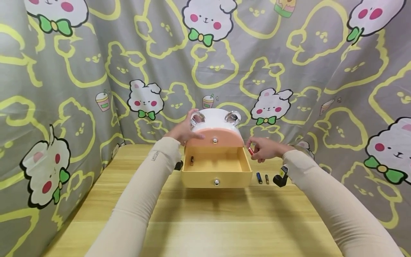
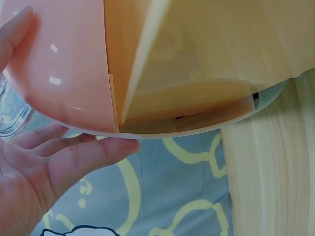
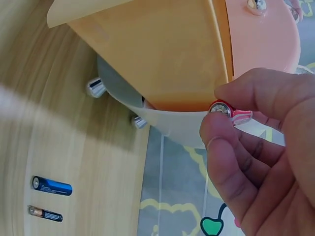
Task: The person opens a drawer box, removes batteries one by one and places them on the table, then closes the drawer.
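A small drawer cabinet (image 1: 218, 117) with a white body, clear ears and a pink upper drawer front (image 1: 205, 137) stands on the table. Its yellow lower drawer (image 1: 216, 179) is pulled out, and one battery (image 1: 192, 160) lies inside at the left. My left hand (image 1: 184, 130) rests on the cabinet's left side, thumb over the pink front, fingers extended along the shell. Between thumb and index finger my right hand (image 1: 265, 148) pinches a red battery (image 3: 241, 116) beside the drawer's right wall. On the table to the right lie a blue battery (image 3: 52, 186) and a thinner black-and-copper battery (image 3: 45, 214).
The wooden table (image 1: 212, 228) extends in front of the cabinet. A grey curtain (image 1: 173, 71) with yellow and white rabbit prints hangs behind and at both sides. Silver feet (image 3: 96, 87) hold the cabinet up. Round silver knobs (image 1: 216, 182) sit on the drawer fronts.
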{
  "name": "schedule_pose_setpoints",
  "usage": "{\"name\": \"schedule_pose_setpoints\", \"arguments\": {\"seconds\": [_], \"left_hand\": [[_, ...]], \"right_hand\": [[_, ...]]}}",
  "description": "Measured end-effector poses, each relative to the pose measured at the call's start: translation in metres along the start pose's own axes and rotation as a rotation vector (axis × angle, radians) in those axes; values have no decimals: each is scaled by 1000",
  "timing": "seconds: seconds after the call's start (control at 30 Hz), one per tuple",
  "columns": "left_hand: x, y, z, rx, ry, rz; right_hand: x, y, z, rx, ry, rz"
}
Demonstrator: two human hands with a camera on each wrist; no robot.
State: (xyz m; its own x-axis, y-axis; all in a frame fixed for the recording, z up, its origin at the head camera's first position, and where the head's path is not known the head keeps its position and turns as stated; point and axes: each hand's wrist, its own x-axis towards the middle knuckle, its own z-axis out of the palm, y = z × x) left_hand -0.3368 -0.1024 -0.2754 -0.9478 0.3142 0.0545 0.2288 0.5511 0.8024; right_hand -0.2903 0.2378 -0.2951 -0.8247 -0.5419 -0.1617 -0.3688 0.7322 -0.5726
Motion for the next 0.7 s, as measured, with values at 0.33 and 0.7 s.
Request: {"name": "schedule_pose_setpoints", "arguments": {"seconds": [0.33, 0.7], "left_hand": [[2, -2, 1, -5, 1, 9], [3, -2, 1, 25, 8, 28]], "right_hand": [[-1, 14, 4, 16, 6, 14], [-3, 28, 13, 67, 31, 39]]}}
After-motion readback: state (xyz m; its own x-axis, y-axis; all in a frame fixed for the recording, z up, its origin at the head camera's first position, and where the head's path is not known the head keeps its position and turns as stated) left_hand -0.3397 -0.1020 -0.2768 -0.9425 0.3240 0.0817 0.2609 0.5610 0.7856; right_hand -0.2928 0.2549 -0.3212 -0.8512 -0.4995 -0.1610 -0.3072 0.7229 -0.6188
